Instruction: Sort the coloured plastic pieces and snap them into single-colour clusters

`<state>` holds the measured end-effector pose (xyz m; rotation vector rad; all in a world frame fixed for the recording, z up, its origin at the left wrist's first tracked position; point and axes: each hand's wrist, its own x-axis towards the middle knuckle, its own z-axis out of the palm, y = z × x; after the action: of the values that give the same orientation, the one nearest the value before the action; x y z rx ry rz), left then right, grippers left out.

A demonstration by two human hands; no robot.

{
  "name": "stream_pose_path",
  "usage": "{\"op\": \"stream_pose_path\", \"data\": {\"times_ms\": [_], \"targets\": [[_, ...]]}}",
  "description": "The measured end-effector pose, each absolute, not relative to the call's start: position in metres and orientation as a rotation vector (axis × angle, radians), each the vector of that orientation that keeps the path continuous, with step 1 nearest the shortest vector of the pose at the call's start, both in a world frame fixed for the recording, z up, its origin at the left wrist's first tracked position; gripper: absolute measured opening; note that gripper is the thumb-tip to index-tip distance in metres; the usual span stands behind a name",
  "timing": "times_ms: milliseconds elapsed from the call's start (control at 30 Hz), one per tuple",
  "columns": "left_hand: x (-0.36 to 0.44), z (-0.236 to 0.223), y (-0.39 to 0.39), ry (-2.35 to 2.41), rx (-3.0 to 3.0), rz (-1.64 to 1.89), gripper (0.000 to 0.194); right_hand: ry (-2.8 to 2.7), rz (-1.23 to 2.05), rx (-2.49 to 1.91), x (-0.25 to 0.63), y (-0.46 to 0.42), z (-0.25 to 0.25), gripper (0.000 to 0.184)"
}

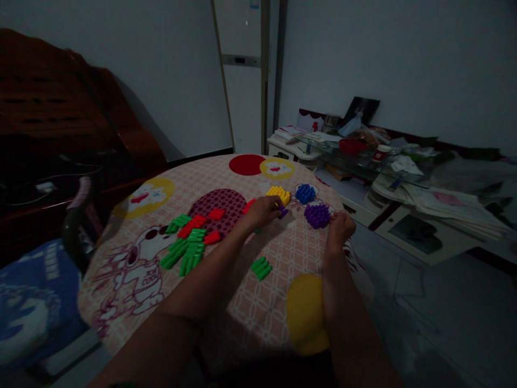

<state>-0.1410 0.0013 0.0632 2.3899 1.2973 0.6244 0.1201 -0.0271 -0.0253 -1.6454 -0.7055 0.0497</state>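
Note:
My left hand (264, 211) reaches over the table, its fingers closed on a small purple toy piece (283, 212). Just beyond it lies a cluster of yellow pieces (278, 194). My right hand (342, 229) is curled closed at the right edge of a purple knobbly cluster (317, 215); whatever its fingers hold is hidden. A blue cluster (305, 193) sits behind the purple one. Green ribbed pieces (189, 250) and red pieces (193, 226) are spread left of my left forearm. One green piece (262, 268) lies apart between my arms.
A patterned cloth covers the round table (250, 307). At the left stand a chair with a blue cushion (36, 296) and a dark wooden bench (52, 108). A cluttered low cabinet (363, 207) is at the right. A tall white unit (244, 102) stands behind.

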Motion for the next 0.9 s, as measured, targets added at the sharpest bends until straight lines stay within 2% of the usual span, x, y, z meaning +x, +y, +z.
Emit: {"op": "stream_pose_path", "data": {"times_ms": [167, 333, 667, 900], "targets": [[-0.082, 0.038, 0.009, 1.17, 2.383, 0.678, 0.023, -0.691, 0.069, -1.646, 0.12, -0.026, -0.025, 0.043], [-0.059, 0.022, 0.017, 1.151, 2.295, 0.746, 0.024, -0.696, 0.09, -1.661, 0.119, -0.028, -0.023, 0.045], [-0.047, 0.008, 0.015, 1.166, 2.173, 0.866, 0.03, -0.705, 0.046, -1.682, 0.119, -0.028, -0.024, 0.043], [-0.071, 0.026, 0.003, 1.088, 2.268, 0.817, 0.035, -0.745, 0.047, -1.672, 0.122, -0.029, -0.025, 0.043]]}}
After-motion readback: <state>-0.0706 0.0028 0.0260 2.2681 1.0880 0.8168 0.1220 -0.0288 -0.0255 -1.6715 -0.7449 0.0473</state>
